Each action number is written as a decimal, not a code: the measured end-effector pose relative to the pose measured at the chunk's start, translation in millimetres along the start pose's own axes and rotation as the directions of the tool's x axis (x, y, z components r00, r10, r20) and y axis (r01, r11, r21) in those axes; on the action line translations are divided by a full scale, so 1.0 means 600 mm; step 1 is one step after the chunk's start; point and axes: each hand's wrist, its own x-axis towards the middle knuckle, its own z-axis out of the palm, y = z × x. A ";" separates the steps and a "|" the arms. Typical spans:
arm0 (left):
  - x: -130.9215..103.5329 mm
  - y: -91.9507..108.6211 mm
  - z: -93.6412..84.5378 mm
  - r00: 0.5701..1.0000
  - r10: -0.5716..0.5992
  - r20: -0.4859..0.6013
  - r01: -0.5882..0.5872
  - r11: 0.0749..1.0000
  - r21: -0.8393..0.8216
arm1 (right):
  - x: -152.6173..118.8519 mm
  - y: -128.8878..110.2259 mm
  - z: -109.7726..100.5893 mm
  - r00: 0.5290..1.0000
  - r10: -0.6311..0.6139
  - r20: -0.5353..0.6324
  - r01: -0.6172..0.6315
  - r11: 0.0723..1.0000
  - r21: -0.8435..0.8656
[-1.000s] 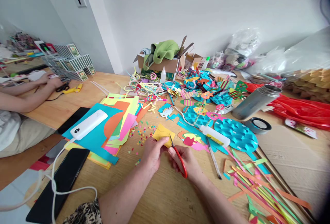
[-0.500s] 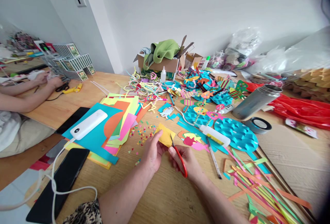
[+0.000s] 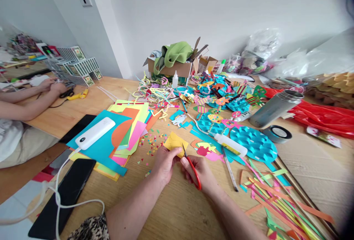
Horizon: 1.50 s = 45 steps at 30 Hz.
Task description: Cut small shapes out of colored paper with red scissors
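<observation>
A small piece of yellow paper [image 3: 174,141] with faint drawn lines is pinched in my left hand [image 3: 165,163], thumb on top. My right hand [image 3: 197,170] is closed around red-handled scissors [image 3: 195,171], whose blades meet the paper's right side. How far apart the blades are is too small to tell. Tiny coloured paper bits [image 3: 156,145] lie just left of the yellow paper. To its right are pink and red paper cut-outs [image 3: 204,150] and a white glue bottle [image 3: 231,145].
Coloured sheets [image 3: 110,140] with a white power bank [image 3: 95,133] lie left, a black phone [image 3: 63,195] nearer. On the right are a pen [image 3: 229,170], paper strips [image 3: 282,199], blue discs [image 3: 253,143] and a metal flask [image 3: 275,109]. Another person's hands [image 3: 52,85] are far left.
My left thumb has shifted right and lower on the yellow paper, showing more of its left part. My right hand and the scissors have hardly moved.
</observation>
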 end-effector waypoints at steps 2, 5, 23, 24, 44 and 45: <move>0.000 0.000 -0.001 1.000 0.003 0.010 -0.003 1.000 0.012 | 0.000 0.000 -0.001 1.000 -0.004 0.006 0.004 1.000 0.007; 0.000 -0.001 -0.001 1.000 0.005 0.022 -0.005 1.000 0.027 | -0.001 0.000 -0.002 1.000 -0.007 0.018 0.007 1.000 0.020; -0.001 0.008 -0.002 0.999 -0.015 0.047 0.012 0.999 0.050 | -0.002 -0.001 -0.004 0.999 -0.020 0.037 0.020 1.000 -0.003; -0.001 0.008 -0.002 0.999 -0.015 0.049 0.013 0.999 0.052 | -0.002 -0.002 -0.004 0.999 -0.020 0.037 0.020 1.000 -0.002; 0.000 0.008 -0.002 0.999 -0.018 0.048 0.016 0.999 0.038 | -0.001 -0.002 -0.004 0.999 -0.031 0.016 0.031 0.999 -0.007; 0.000 0.008 -0.002 0.999 -0.018 0.046 0.016 0.999 0.040 | -0.001 -0.003 -0.004 0.999 -0.028 0.016 0.028 1.000 -0.007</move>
